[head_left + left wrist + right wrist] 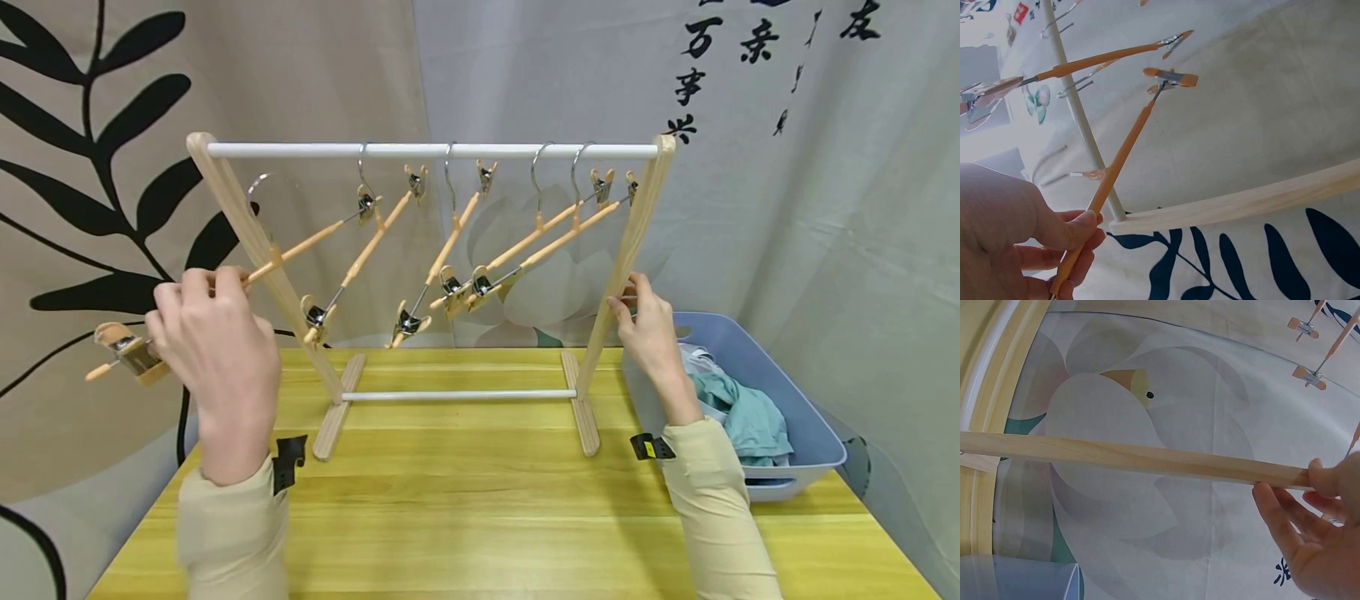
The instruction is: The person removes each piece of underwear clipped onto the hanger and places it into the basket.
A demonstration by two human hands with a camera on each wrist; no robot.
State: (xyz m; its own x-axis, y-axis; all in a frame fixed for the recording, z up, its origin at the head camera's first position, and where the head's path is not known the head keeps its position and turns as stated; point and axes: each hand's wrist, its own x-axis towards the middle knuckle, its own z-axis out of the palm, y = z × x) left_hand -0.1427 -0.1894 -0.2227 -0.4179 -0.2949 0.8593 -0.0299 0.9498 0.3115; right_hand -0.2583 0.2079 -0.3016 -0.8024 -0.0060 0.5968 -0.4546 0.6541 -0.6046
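Note:
My left hand (217, 333) grips a wooden clip hanger (1119, 153) by its bar, at the left end of the rack. Its metal hook (261, 179) shows below the level of the white top rail (405, 151), apart from it. One of its end clips (135, 354) sticks out beyond the knuckles. On the other side, my right hand (647, 329) pinches the right wooden upright (1147, 455) of the rack between thumb and fingers. Several similar clip hangers (453, 233) hang by their hooks from the rail, tilted toward me.
A blue basket (806, 417) with teal and pale cloth (738, 408) stands right of the rack. The rack's feet (581, 408) rest on the wooden table (450, 500), joined by a low white bar (457, 395). Printed curtains (330, 75) hang behind.

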